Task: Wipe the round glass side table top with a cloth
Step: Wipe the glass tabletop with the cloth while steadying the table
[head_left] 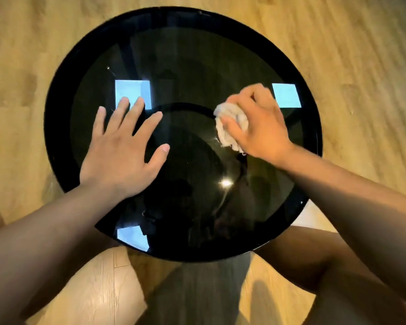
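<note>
Head view, looking straight down. Dark round glass surface [183, 66] of a side table fills the middle of the frame, standing on a wooden floor [361, 55]. Pale rectangular reflections [131, 92] show on the glass toward its far left, far right and near left; a small bright glint lies on the near half.

The left hand [122, 151] lies flat on the left half of the glass, palm down, fingers spread apart and holding nothing; it appears to steady the table. The right hand [256, 125] is closed around a crumpled white cloth [230, 125] and presses it onto the glass right of centre, just near of the far-right reflection. The cloth bulges out from the thumb side of the fist, toward the centre of the glass. Both forearms reach in from the near edge, and the two hands are well apart.

Step in hand: wiping is under way on the right half of the glass. How much has been cleaned cannot be told, since no smears or streaks are clearly visible. The next move probably calls for sweeping the cloth across the centre and toward the rim, with steady downward pressure, and for lifting the left hand so that the area beneath it can be reached.
</note>
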Action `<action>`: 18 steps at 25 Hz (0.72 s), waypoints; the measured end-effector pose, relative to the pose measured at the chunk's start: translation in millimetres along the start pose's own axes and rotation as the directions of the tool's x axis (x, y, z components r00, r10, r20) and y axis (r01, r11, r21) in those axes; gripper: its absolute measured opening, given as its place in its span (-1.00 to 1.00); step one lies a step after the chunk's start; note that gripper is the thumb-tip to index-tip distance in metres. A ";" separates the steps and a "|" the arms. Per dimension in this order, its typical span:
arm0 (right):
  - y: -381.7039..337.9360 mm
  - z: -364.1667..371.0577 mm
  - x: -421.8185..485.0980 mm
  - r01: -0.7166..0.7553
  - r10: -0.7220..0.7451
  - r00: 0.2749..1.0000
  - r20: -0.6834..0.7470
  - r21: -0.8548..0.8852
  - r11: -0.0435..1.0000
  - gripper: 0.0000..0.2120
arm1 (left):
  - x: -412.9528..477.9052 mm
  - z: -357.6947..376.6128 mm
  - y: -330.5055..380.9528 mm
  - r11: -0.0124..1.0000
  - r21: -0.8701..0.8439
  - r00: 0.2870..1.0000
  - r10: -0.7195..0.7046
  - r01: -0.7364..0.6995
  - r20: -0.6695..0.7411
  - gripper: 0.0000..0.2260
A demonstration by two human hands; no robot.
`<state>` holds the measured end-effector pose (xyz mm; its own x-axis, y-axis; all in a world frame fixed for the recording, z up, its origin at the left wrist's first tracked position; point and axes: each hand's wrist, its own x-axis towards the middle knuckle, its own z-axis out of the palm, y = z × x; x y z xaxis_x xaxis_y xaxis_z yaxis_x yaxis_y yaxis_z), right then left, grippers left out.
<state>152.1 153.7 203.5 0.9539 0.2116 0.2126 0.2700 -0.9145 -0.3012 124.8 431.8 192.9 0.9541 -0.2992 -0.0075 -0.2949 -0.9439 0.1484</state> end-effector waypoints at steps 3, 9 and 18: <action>29.8 8.8 92.5 -0.037 0.033 0.998 -0.054 -0.083 0.996 -0.61 | -0.6 -1.9 0.8 1.000 -0.009 1.000 0.013 -0.013 -0.022 -0.42; 65.3 34.4 206.8 -0.141 0.162 0.986 0.037 -0.331 0.933 -0.66 | -0.8 -6.5 0.9 0.999 -0.045 0.999 0.014 -0.016 -0.038 -0.42; 13.7 -6.6 53.7 -0.170 0.174 0.985 0.010 -0.148 0.974 -0.65 | -0.8 -12.3 2.9 1.000 -0.001 0.999 -0.020 0.020 0.025 -0.40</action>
<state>206.2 150.3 216.9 0.9877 0.0529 0.1473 0.0810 -0.9781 -0.1918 123.8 431.0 205.5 0.9583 -0.2835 -0.0357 -0.2754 -0.9496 0.1497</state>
